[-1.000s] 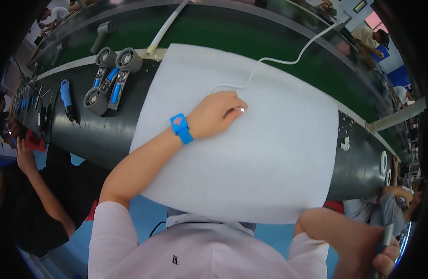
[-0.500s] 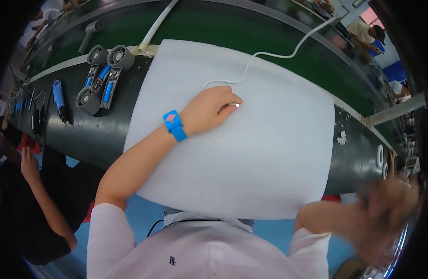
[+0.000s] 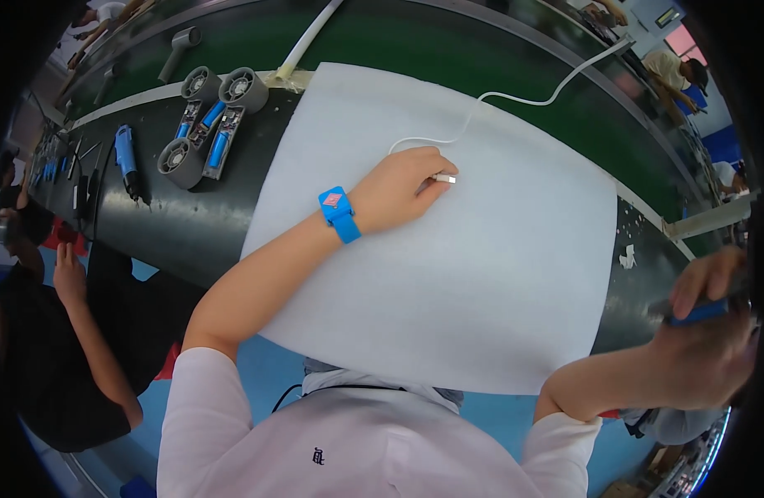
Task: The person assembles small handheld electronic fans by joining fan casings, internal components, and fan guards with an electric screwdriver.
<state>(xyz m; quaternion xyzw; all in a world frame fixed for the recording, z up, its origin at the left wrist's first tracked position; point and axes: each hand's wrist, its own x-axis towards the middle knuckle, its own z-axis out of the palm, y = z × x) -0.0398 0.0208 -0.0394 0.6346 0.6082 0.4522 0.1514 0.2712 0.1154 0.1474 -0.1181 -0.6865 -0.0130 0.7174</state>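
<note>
Dark workbench [image 3: 191, 220] – white foam sheet [image 3: 482, 274], grey round parts [image 3: 212, 116], blue tool [image 3: 126, 158], white cable [image 3: 515, 100]

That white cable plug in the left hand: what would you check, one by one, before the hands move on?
1. Plug held: ok. The left hand pinches the white cable plug at its fingertips, over the white foam sheet.
2. Cable free: ok. The white cable loops loosely across the sheet and the green belt, with no snag in view.
3. Wrist strap on: ok. The blue wrist strap sits on the left wrist.
4. Right hand's grip: cannot tell. The right hand grasps a dark and blue object at the picture's blurred rim.
5. Part to plug into: cannot tell. The grey fan-like parts lie off the sheet, to the left.
</note>
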